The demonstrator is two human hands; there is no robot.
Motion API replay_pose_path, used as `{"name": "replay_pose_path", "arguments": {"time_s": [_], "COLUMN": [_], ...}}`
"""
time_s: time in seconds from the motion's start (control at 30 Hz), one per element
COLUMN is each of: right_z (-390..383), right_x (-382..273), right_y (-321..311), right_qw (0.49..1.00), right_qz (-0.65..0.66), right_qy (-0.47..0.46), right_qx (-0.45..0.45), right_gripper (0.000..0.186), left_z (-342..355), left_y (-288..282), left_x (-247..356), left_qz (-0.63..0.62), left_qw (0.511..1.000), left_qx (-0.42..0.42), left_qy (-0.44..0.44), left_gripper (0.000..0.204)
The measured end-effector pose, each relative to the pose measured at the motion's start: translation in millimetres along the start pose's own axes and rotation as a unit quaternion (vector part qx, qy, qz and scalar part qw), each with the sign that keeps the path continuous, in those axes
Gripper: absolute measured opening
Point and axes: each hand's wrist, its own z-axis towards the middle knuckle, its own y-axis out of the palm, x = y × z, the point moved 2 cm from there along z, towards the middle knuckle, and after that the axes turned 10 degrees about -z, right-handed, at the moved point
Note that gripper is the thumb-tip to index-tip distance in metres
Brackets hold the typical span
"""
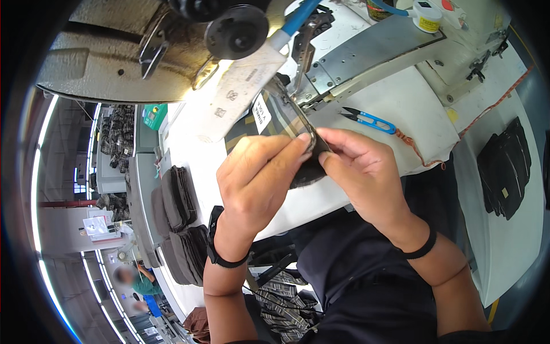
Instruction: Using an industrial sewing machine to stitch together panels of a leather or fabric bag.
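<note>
Both hands are at the edge of a plaid and dark fabric piece (283, 112) on the white sewing table, close to the needle area of a sewing machine (252, 77). A white printed label (263, 113) shows on the plaid side. My left hand (255, 178) pinches the fabric's folded edge between thumb and fingers. Just to its right, my right hand (366, 172) grips the same edge with thumb and forefinger. Part of the fabric is hidden behind my left fingers. Blue-handled thread snips (375, 122) lie beyond my right hand, tied to an orange cord (412, 148).
Folded dark fabric pieces (186, 255) are stacked at the table's left. More dark pieces (505, 167) lie at the far right. Plaid cloth (286, 301) hangs below the table edge. A small white bottle (427, 17) stands at the back. A person in green (144, 284) works far left.
</note>
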Motion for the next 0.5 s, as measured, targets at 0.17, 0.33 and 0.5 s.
{"name": "replay_pose_path", "arguments": {"time_s": [0.17,0.33,0.5], "right_z": [15.5,26.7,29.9], "right_x": [5.0,6.4,13.6], "right_y": [6.2,15.8,27.9], "right_qw": [1.000,0.998,0.996], "right_qz": [0.009,0.057,0.018], "right_qy": [-0.006,-0.020,-0.064], "right_qx": [-0.009,0.003,0.057], "right_gripper": [0.036,0.030,0.025], "left_z": [0.2,3.6,1.2], "left_y": [-1.9,-5.7,-3.5], "left_x": [-16.3,-24.8,-24.8], "left_qz": [-0.020,0.011,-0.040], "left_qw": [1.000,1.000,0.996], "left_qx": [0.018,0.000,0.006], "left_qy": [-0.008,-0.027,-0.074], "left_gripper": [0.036,0.032,0.035]}}
